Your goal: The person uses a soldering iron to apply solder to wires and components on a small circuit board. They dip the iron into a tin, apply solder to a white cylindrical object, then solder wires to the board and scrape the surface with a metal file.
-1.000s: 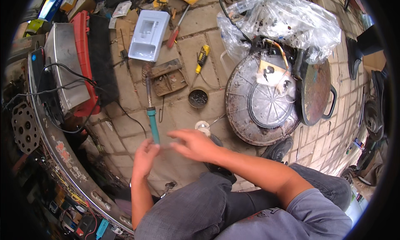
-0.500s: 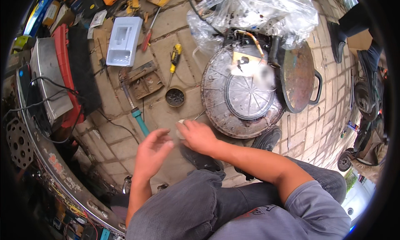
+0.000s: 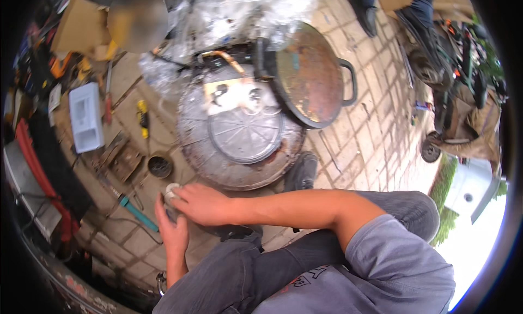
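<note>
Low in front of me, my right hand [image 3: 202, 205] pinches a small pale round piece [image 3: 171, 192], whose exact kind I cannot make out. My left hand [image 3: 174, 232] meets it from below, its fingers against the piece's left side and the thumb a little apart. Just beyond both hands lies a large round metal drum [image 3: 196, 150] with a ribbed lid. On top of it sit a stained light plate [image 3: 215, 96] and a whitish round part [image 3: 254, 98]. A small round tin [image 3: 160, 165] with dark contents stands ahead of my left hand.
A teal-handled soldering iron [image 3: 139, 213], a rusty metal tray [image 3: 126, 161], a yellow screwdriver [image 3: 143, 118] and a pale plastic tray [image 3: 86, 118] lie left. A rusty round pan [image 3: 310, 79] leans against the drum, near clear plastic sheeting [image 3: 234, 14]. Another person's shoes [image 3: 419, 38] show far right.
The view has swung right, so the scene sits further left. My left hand, apart with loose fingers before, has come to the pale piece in my right hand.
</note>
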Motion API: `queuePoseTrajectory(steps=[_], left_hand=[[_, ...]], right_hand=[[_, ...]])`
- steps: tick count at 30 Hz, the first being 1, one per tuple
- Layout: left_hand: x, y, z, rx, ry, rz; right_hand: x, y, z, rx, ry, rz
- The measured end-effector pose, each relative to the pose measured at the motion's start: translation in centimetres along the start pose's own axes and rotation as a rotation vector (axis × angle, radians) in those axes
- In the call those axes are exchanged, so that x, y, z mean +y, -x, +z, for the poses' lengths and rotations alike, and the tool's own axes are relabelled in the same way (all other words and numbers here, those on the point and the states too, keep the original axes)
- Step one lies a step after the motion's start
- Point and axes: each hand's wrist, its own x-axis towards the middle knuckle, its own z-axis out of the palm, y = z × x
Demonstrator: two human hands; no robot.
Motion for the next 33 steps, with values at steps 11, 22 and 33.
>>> queuePoseTrajectory(steps=[11, 22, 33], left_hand=[[7.9, -2.5, 4.1, -0.219, 0.203, 0.207], [10.5, -7.3, 4.9, 0.017, 0.219, 0.290], [16.8, -12.6, 7.8, -0.025, -0.605, 1.050]], right_hand=[[16.1, 33.0, -22.0, -0.462, 0.305, 1.041], [18.1, 36.0, -13.3, 0.200, 0.044, 1.250], [4.4, 23.2, -19.0, 0.429, -0.181, 0.862]])
